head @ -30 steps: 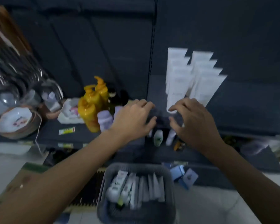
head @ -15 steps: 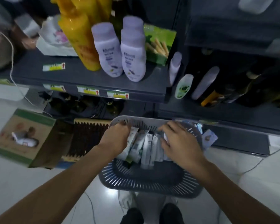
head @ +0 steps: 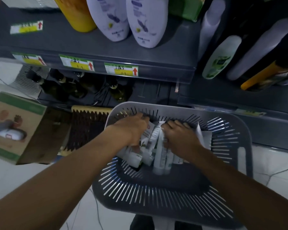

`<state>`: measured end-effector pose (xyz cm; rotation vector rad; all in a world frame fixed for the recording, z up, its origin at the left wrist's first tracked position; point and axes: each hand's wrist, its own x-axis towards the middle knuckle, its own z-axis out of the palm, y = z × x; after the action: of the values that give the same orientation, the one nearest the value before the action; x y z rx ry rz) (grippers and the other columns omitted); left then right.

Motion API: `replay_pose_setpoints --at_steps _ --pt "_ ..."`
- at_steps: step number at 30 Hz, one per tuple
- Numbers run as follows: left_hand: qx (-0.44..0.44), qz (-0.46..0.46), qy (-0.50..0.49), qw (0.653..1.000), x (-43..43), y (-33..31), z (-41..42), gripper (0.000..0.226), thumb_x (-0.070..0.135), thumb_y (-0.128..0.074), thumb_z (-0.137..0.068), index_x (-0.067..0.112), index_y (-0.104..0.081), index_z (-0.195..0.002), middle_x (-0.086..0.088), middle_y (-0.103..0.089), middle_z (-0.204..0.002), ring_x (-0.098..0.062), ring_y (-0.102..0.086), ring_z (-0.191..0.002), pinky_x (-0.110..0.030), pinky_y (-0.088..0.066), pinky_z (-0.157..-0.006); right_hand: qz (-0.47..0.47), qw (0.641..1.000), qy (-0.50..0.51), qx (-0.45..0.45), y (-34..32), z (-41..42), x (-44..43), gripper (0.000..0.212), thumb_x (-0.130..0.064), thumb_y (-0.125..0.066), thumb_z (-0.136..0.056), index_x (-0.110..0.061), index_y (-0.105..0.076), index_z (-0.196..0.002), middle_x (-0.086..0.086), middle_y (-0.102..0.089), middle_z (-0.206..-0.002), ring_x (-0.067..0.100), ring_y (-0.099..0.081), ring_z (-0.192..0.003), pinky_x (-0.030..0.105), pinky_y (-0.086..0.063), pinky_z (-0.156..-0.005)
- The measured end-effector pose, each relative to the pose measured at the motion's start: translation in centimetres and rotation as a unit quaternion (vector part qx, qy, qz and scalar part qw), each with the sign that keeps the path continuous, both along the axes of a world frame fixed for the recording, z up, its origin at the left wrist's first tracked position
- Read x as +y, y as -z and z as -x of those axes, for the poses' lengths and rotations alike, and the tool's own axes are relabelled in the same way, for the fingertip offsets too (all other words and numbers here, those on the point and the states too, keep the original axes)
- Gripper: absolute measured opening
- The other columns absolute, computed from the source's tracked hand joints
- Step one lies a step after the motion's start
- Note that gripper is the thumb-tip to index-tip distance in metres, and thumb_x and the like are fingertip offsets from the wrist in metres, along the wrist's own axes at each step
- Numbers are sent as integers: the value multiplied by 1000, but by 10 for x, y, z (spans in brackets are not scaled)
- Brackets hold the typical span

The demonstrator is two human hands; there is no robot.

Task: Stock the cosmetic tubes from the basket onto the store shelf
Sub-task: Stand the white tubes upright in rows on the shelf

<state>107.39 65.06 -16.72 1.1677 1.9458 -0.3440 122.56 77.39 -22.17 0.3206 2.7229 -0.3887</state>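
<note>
Store shelf [head: 57, 40] above the basket [head: 246, 146] shows no tubes; inside it, left grip [head: 131, 128] and right grip [head: 179, 138] clutch cosmetic tubes [head: 159, 146], many unstocked.

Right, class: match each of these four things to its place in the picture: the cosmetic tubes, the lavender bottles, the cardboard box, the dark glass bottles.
Things
1 cosmetic tubes
2 lavender bottles
3 cardboard box
4 dark glass bottles

Places
A on the floor, left of the basket
B standing on the shelf beside the yellow bottle
C lower down, beneath the price labels
D in the basket, under the left hand and right hand

Pairs: 1-D, 2-B, 3-A, 4-C
</note>
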Motion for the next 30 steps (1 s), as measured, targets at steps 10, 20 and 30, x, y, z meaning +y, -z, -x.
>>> replay_pose_setpoints --at_steps 10,20,30 --pt "32 -114 -103 988 4 -6 -15 53 11 -76 -81 8 -55 -129 -12 -49 -131 -30 -53 -124 -36 -46 -103 70 997 20 4 -17 5 12 45 -49 -79 -79 -26 -62 -114 -6 -65 -115 20 -55 -114 37 -43 -94" --pt "91 -133 -201 966 2 -6 -20 42 14 -77 -83 10 -63 -122 -14 -66 -115 -35 -66 -107 -42 -59 -88 155 982 107 28 -43 4 -8 33 -36 -81 -84 -27 -66 -112 -6 -64 -118 21 -61 -110 39 -52 -89" --pt "11 -308 -184 933 4 -114 -19 9 37 -81 -83 32 -77 -89 13 -69 -73 -1 -63 -68 -18 -50 -68 105 965 193 143 -163 -17 11 31 -39 -74 -90 -29 -73 -119 -5 -77 -108 19 -69 -101 38 -54 -88"
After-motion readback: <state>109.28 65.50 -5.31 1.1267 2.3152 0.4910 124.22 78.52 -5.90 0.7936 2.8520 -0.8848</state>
